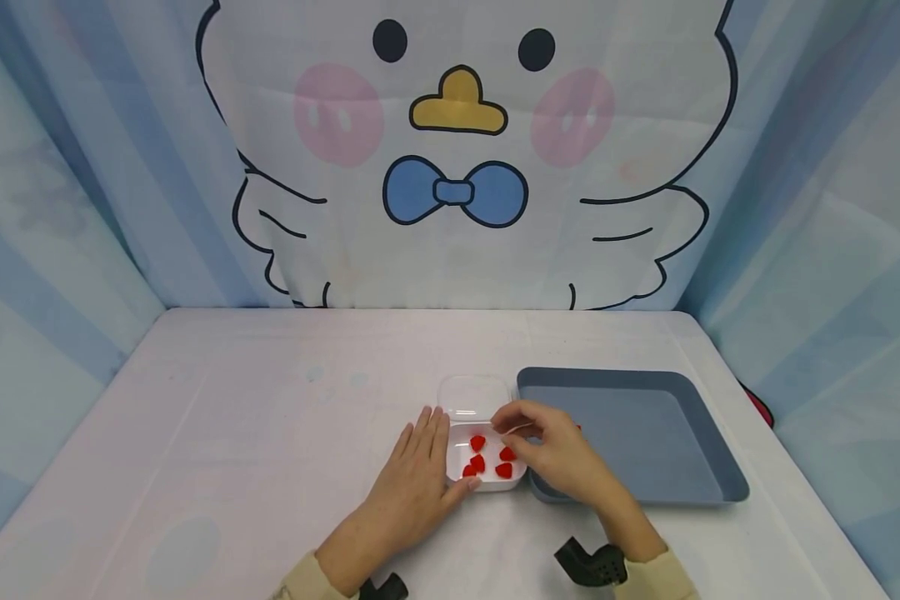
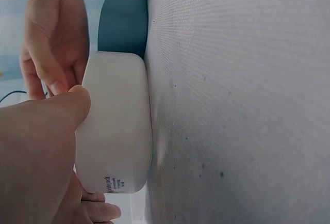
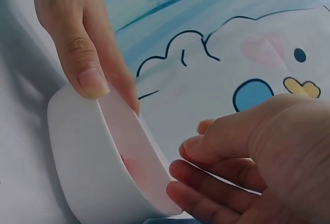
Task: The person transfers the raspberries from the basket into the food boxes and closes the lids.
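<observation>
A white plastic box (image 1: pixel 487 482) with a raised clear lid (image 1: pixel 474 396) holds several small red pieces (image 1: pixel 477 443), roughly heart-shaped. My left hand (image 1: pixel 414 492) grips the box at its near left corner. Its fingers lie straight along the left side, and the thumb (image 3: pixel 93 82) hooks over the near rim. Over the right side of the box hovers my right hand (image 1: pixel 551 442), fingers loosely bent, thumb close to the forefinger. In the right wrist view nothing shows between the fingers of the right hand (image 3: pixel 232 157).
A blue-grey tray (image 1: pixel 645 450) stands directly right of the box, partly behind the right hand. A bit of red (image 1: pixel 579 427) shows beside that hand, over the tray. Curtains (image 1: pixel 817 250) enclose the white table (image 1: pixel 270 433) at the back and sides.
</observation>
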{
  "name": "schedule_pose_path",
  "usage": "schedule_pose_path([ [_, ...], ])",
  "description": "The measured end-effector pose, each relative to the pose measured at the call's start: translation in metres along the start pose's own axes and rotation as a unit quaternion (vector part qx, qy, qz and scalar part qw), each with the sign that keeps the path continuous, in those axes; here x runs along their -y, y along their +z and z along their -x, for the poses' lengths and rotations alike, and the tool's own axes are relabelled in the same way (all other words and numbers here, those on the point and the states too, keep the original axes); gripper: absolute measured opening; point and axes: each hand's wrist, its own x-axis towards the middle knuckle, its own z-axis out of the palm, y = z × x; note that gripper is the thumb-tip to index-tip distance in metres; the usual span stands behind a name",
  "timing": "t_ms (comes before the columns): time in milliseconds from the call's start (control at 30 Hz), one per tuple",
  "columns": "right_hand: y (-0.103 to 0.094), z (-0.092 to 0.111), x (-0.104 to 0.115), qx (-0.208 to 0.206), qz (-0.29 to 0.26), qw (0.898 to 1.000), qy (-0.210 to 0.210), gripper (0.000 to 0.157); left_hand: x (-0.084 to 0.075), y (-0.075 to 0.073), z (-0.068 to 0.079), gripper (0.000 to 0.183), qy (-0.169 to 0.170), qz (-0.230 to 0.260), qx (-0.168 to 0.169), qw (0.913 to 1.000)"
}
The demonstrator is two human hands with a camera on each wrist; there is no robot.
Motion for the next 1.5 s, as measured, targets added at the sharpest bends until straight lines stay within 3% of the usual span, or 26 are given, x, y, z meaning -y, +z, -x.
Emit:
schedule_pose_path([
  [233, -0.007, 0.0, -0.002, -0.019, -0.011, 1.0, 0.008, 0.021, 0.0, 0.001, 0.0, 0.092, -0.004, 0.003, -0.001, 1.0],
  [433, -0.018, 0.004, -0.004, -0.054, -0.035, 0.997, 0.039, 0.02, -0.001, 0.0, -0.001, 0.092, -0.009, 0.007, 0.007, 0.9999],
  [733, -0.035, 0.006, -0.01, -0.117, -0.003, 0.992, 0.056, 0.019, -0.001, 0.0, -0.001, 0.092, -0.015, 0.007, 0.018, 0.9997],
  [1500, -0.05, 0.012, -0.031, -0.154, 0.023, 0.984, 0.085, 0.02, -0.001, 0.001, -0.001, 0.091, -0.009, 0.012, 0.011, 0.9998],
])
